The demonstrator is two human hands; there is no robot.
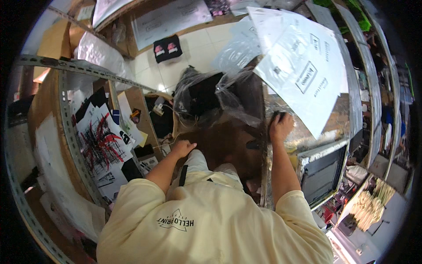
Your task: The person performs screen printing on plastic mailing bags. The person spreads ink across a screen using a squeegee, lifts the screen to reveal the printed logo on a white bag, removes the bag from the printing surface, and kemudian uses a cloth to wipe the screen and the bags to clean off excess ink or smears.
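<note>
My left hand (183, 148) is at my left leg in light trousers (196, 163), its thumb pointing right. The other fingers are tucked from sight, so their state does not show. On the right, my right hand (282, 126) is closed at the left edge of a worn workbench (290, 105), its fingers curled by a small black thing (278, 115) too hidden to name. Just beyond that hand lie large printed white plastic sheets (303, 66), spread over the bench and overhanging it.
Clear plastic bags with black contents (200, 94) stand on the floor ahead. Farther off, a folded black garment with pink prints (167, 48) lies on white tiles. To the left, a metal-framed shelf (66, 119) holds printed sheets (103, 138). A dark framed screen (323, 171) sits right of my right forearm.
</note>
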